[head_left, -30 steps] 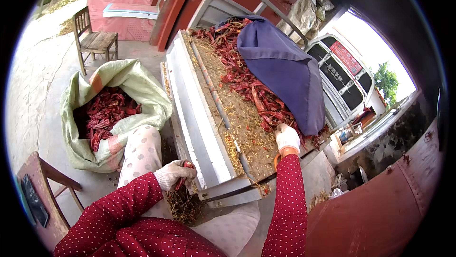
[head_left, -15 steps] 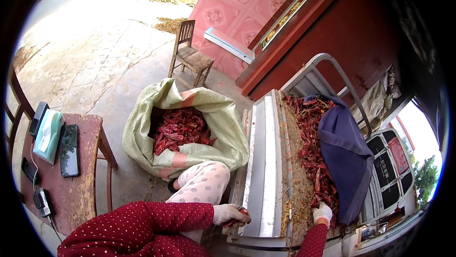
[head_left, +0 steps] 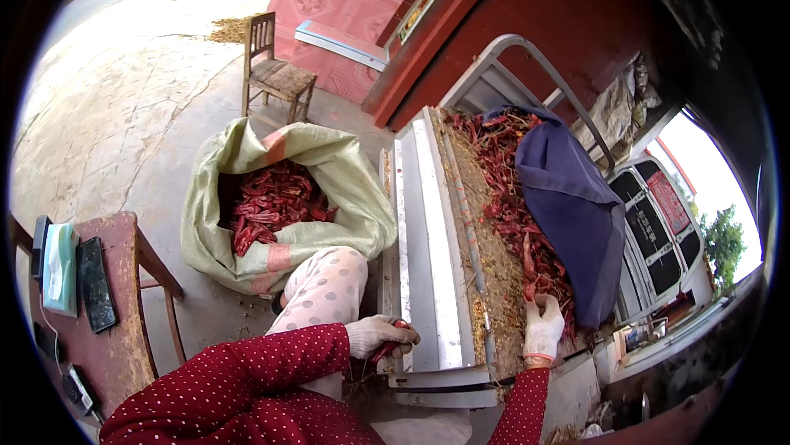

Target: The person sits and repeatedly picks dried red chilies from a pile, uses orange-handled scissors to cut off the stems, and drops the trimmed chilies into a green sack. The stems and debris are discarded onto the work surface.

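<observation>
My left hand (head_left: 378, 336), in a pale glove, is closed around a few dried red chillies (head_left: 383, 351) beside the metal edge of a truck bed. Over the bed, my white-gloved right hand (head_left: 544, 330) reaches to the near end of a long heap of dried red chillies (head_left: 514, 206). Its fingertips touch the heap, and what they pinch, if anything, is hidden. A dark blue cloth (head_left: 568, 206) covers the right side of the heap. To the left on the ground stands an open pale green woven sack (head_left: 350, 173) with dried red chillies (head_left: 276, 202) inside.
A worn wooden stool (head_left: 123, 297) at the left holds a tissue pack (head_left: 60, 268), a phone (head_left: 96, 285) and a small corded device (head_left: 80, 389). A wooden chair (head_left: 280, 75) stands behind the sack. The truck bed's metal side (head_left: 428, 239) runs between sack and heap.
The view has shifted, so the scene sits further left and most of it higher. My right hand has moved a little along the heap's near end. My left hand still holds chillies.
</observation>
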### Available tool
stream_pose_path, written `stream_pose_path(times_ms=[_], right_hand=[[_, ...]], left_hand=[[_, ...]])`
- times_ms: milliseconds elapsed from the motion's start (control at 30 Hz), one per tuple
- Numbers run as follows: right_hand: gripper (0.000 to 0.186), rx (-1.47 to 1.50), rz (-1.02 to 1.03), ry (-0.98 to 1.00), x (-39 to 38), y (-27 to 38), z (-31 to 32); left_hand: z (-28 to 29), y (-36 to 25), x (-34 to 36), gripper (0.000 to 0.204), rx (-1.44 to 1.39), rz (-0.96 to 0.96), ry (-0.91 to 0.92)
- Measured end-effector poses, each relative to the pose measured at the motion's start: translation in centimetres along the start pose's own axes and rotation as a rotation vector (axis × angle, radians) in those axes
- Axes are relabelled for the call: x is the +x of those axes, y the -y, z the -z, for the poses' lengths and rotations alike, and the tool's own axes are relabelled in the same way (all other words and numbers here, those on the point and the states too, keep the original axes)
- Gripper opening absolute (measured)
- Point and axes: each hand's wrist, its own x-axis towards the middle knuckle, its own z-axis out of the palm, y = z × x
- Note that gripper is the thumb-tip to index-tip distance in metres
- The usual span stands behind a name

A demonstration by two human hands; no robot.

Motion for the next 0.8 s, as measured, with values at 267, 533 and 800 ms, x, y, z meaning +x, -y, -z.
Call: stream_pose_path(times_ms=[267, 533, 800], right_hand=[[0.019, 0.242, 0.121, 0.055, -10.3, 7.8, -3.8], [0.019, -0.007, 0.492, -0.012, -15.3, 8.6, -8.1], [0.019, 0.241, 0.336, 0.12, -14.2, 8.3, -6.7]], left_hand=[[0.0, -1.3, -0.7, 0.026, -0.075, -0.158, -0.005], [-2.3, -1.2, -1.5, 0.027, -0.1, -0.129, -0.005], [-3.6, -1.8, -2.5, 0.026, -0.1, -0.152, 0.01]])
